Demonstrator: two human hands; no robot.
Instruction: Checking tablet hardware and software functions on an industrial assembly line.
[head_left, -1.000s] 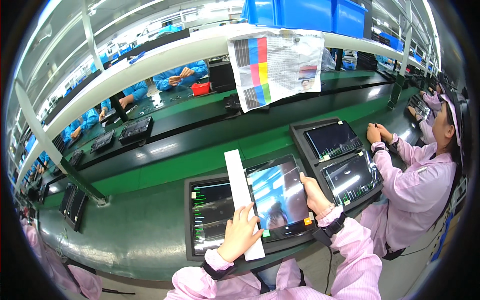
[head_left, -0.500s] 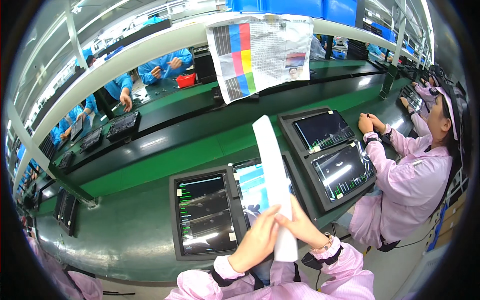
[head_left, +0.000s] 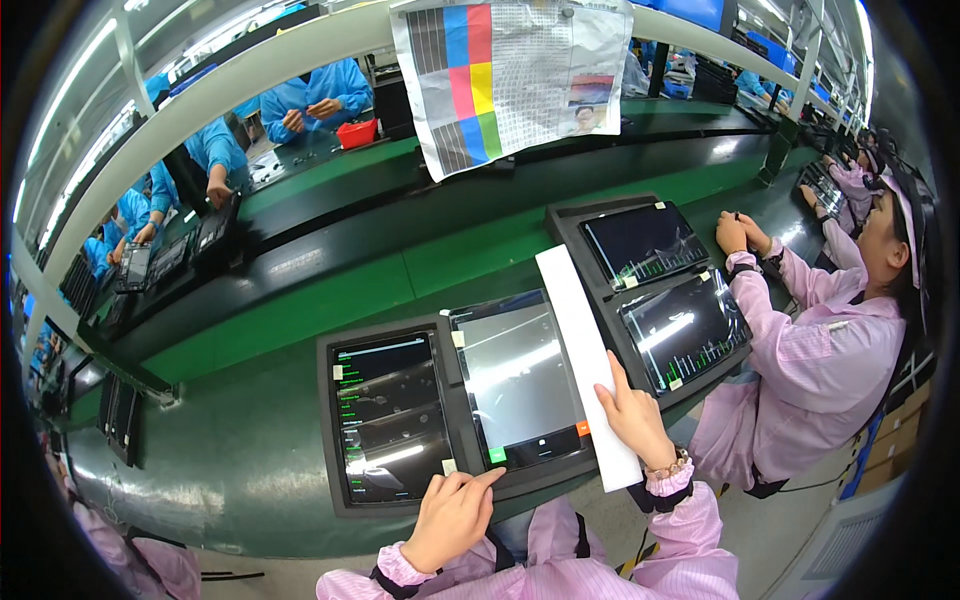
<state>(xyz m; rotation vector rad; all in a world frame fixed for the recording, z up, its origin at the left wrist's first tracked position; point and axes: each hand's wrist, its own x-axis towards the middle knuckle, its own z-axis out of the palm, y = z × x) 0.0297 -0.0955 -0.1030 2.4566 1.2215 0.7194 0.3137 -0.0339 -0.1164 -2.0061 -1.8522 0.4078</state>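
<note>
My right hand [head_left: 637, 420] grips the right edge of a long flat white strip [head_left: 585, 370], which lies slantwise along the right side of a tablet [head_left: 515, 375]. That tablet shows a pale grey screen with a green patch at its lower left and an orange one at its lower right. It rests in a dark tray beside a second tablet [head_left: 390, 415], whose dark screen carries lines of green text. My left hand [head_left: 455, 515] holds nothing; its index finger stretches to the lower edge of the grey-screen tablet, near the green patch, the other fingers partly bent.
At right, another dark tray [head_left: 560, 225] carries two tablets with green bars on them. A co-worker in pink [head_left: 810, 370] sits there. A printed sheet [head_left: 515, 80] hangs from the rail ahead. Across the green bench [head_left: 230, 440], people in blue handle dark devices.
My hands have moved apart. The white strip has shifted right, off the middle tablet, with my right hand on it. That tablet's screen has turned from a bluish picture to grey.
</note>
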